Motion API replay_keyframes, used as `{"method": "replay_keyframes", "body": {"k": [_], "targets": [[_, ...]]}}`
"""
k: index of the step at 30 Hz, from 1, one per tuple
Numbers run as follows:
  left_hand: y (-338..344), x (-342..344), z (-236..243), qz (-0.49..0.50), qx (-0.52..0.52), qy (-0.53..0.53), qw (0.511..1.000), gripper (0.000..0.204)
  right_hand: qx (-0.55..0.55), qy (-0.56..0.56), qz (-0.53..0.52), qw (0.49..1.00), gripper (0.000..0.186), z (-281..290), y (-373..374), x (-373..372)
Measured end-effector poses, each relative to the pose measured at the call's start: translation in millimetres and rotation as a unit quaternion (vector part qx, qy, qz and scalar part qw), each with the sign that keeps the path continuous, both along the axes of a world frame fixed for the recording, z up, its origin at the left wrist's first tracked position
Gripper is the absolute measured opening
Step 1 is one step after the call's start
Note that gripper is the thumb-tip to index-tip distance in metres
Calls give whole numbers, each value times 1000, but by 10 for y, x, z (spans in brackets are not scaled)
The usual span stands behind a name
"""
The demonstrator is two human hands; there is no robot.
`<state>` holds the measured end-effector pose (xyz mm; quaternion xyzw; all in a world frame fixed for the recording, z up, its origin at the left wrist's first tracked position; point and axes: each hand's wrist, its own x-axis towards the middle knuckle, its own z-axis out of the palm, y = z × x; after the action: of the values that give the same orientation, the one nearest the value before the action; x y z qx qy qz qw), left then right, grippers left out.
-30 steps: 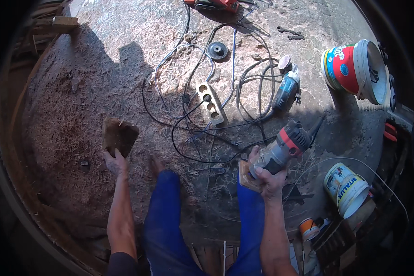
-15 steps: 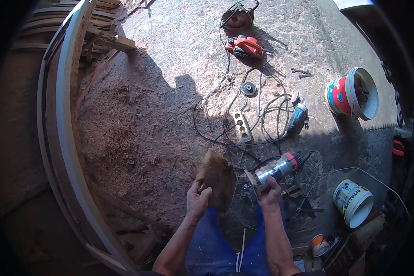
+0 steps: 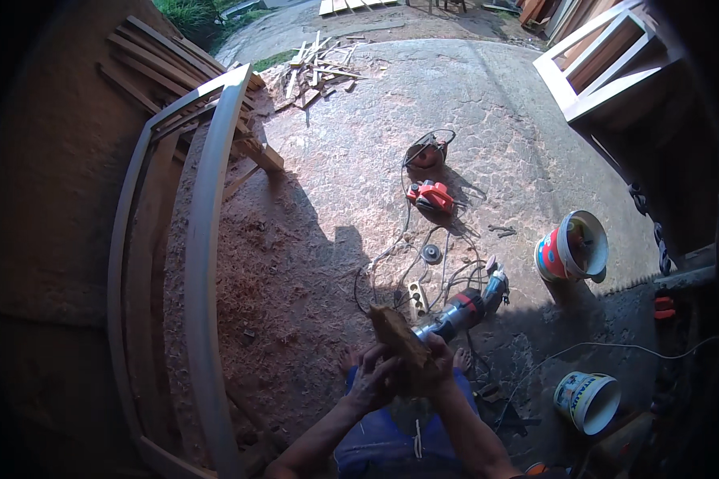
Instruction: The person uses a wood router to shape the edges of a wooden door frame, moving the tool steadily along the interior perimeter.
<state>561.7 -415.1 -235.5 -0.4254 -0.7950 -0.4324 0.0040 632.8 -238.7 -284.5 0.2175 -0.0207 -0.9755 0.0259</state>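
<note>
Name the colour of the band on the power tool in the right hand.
The band on the power tool is red, best seen in the head view.

the concrete floor bears wood shavings, scrap sticks, a red planer and a power strip

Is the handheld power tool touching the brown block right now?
Cannot tell. In the head view, the brown block covers the near end of the power tool, hiding any contact or gap.
</note>
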Motion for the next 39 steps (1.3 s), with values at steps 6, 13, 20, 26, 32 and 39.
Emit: {"method": "replay_keyframes", "body": {"k": [6, 13, 20, 26, 32, 39], "targets": [[-64, -12, 260, 136, 182, -408, 884, 49, 91, -38, 16, 995, 27, 875, -230, -302], [-17, 107, 543, 162, 115, -274, 941, 59, 149, -18, -13, 989, 24, 956, -238, -247], [-472, -159, 162, -106, 422, -658, 614, 49, 227, 58, 33, 972, 22, 1186, -371, -377], [-336, -255, 427, -6, 333, -598, 729, 47, 627, 130, 72, 765, 19, 821, -305, -373], [-260, -241, 447, -5, 299, -580, 758, 45, 388, 89, 15, 917, 16, 953, -321, -418], [-113, -326, 531, -13, 281, -561, 778, 43, 328, 52, -27, 943, 17, 1206, -237, -392]]}}
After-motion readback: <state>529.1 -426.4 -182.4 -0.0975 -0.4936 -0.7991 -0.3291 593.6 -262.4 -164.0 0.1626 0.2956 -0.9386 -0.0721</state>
